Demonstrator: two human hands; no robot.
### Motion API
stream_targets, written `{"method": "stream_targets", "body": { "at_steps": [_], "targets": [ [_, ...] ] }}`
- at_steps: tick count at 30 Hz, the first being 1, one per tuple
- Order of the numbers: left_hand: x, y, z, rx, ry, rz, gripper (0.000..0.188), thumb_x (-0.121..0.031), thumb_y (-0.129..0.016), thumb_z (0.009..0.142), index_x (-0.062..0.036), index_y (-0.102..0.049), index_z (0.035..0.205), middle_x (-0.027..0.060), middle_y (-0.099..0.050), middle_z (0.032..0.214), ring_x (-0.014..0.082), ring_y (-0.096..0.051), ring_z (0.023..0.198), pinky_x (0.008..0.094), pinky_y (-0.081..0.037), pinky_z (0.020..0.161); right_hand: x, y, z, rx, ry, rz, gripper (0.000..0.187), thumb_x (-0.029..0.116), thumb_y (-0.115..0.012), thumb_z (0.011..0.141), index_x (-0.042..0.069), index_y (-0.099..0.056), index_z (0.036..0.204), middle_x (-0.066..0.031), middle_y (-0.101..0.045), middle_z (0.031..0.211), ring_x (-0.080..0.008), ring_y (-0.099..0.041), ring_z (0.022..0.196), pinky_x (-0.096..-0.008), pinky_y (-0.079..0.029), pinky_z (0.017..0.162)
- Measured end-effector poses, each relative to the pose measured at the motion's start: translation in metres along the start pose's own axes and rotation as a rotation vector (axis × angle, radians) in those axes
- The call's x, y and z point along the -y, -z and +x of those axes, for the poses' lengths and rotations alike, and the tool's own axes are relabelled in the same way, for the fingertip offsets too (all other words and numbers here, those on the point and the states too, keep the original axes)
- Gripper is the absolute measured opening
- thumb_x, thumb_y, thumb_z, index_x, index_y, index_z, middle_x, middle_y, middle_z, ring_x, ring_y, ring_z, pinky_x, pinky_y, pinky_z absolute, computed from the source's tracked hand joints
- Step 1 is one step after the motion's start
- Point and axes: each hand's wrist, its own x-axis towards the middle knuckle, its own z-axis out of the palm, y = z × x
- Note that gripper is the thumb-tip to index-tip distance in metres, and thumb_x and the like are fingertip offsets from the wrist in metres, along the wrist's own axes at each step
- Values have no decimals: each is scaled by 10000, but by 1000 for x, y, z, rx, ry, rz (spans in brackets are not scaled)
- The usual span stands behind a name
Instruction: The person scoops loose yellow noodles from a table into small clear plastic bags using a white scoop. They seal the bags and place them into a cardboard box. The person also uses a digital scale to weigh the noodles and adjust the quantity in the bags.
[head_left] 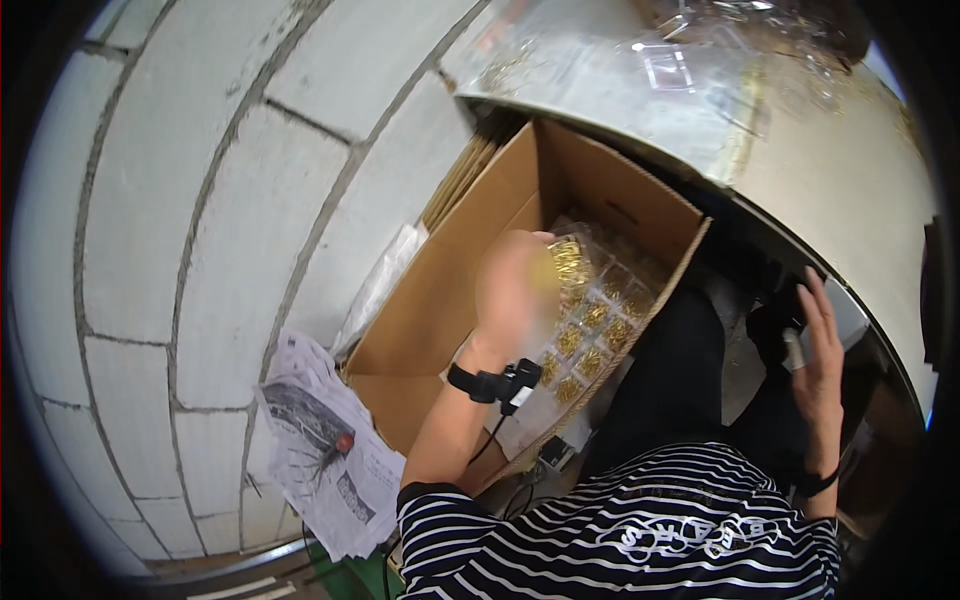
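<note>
Your left hand point(512, 285), grip impossible to tell, is by boxes point(594, 318) in the carton point(425, 325); your right hand point(820, 350) stretches flat.

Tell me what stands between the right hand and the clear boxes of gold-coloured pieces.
The carton's right wall and a dark-trousered leg lie between the right hand and the clear boxes. The left hand is inside the carton, with no wall between it and them.
</note>
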Motion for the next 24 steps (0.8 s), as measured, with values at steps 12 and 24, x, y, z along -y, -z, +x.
{"method": "stream_targets", "body": {
  "at_steps": [12,24],
  "targets": [
    [198,225,-28,-704,498,-43,208,-134,-522,924,-85,-628,1097,-5,-569,768,108,-478,600,358,-508,637,-18,-19,-8,118,-244,-19,584,-118,-508,804,71,-436,1352,-113,-380,1446,-296,-468,1252,-382,-415,1025],
    [253,261,-27,-718,306,121,237,-198,-522,890,-34,-638,1015,23,-594,789,161,-549,712,295,-438,631,2,-12,5,231,-235,-135,474,-78,-597,739,12,-538,1201,-156,-481,1347,-335,-470,1240,-372,-414,1008]
  ]
}}
